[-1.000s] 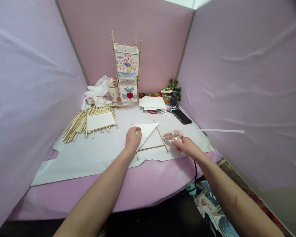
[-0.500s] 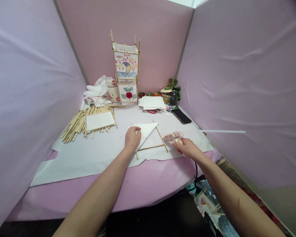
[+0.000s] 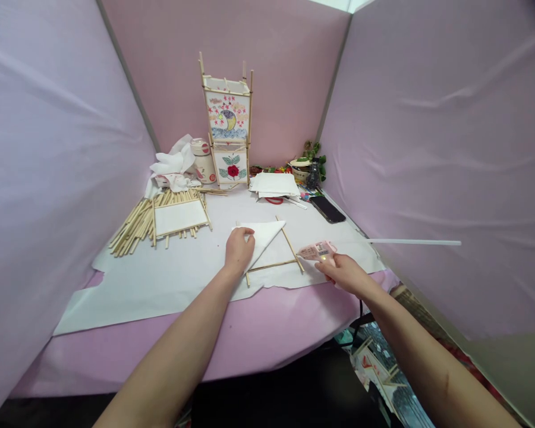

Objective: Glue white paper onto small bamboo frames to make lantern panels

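A square frame of thin wooden sticks (image 3: 271,265) lies on the white sheet in front of me. White paper (image 3: 261,233) covers its upper left part, folded back along a diagonal edge. My left hand (image 3: 240,251) is closed on the paper at the frame's left side. My right hand (image 3: 344,272) grips a pink glue gun (image 3: 317,251), with a long white glue stick (image 3: 414,242) sticking out of its back. The gun's nozzle is close to the frame's right stick, near the lower right corner.
Loose sticks (image 3: 136,229) and a paper-covered frame (image 3: 181,218) lie at left. A decorated stick tower (image 3: 229,119), a jar (image 3: 203,161) and stacked paper (image 3: 275,185) stand behind. A phone (image 3: 327,209) lies at right.
My right hand and the glue gun have moved a little to the right and down, along the frame's right stick. My left hand has stayed in place on the paper.
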### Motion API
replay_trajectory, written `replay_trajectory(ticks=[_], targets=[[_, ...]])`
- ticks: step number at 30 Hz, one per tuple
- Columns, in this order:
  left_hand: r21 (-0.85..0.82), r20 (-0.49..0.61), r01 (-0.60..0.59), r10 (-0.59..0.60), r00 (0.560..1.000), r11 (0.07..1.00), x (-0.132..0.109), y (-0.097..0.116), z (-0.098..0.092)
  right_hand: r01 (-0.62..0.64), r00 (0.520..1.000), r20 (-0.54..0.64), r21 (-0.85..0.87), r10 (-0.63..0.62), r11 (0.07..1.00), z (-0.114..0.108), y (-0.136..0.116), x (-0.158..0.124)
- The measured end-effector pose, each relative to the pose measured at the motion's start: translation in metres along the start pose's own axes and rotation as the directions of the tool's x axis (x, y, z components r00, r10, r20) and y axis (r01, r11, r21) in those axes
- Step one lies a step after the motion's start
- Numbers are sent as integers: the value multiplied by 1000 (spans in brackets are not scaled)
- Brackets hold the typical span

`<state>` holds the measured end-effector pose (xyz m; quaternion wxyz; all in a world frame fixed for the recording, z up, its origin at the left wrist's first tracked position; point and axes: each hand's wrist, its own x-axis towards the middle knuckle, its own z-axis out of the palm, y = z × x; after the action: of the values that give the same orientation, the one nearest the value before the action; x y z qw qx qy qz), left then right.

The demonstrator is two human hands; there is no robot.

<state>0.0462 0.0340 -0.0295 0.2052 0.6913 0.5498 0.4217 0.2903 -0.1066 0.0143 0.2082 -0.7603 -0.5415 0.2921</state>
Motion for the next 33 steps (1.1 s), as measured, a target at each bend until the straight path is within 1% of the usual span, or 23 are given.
replay_trajectory(ticks=[5,11,16,28,33], targets=[[7,-3,-10,10,1000,1000,0,0,0,-11,1000,12,-38,12,999,0,0,-3],[8,7,2,-2,1000,1000,0,1,-1,12,1000,27,-48,-11,999,-3,-4,-8],[13,7,-2,2,1000,1000,0,1,-1,23,999,31,-59,-22,998,-4,-3,-12],[9,-3,-14,14,1000,1000,0,-2,1,10,1000,26,-52,-9,999,0,0,-9],[3,-4,-11,11,1000,1000,0,-1,1,18,999,31,-73,-16,997,0,1,-10]])
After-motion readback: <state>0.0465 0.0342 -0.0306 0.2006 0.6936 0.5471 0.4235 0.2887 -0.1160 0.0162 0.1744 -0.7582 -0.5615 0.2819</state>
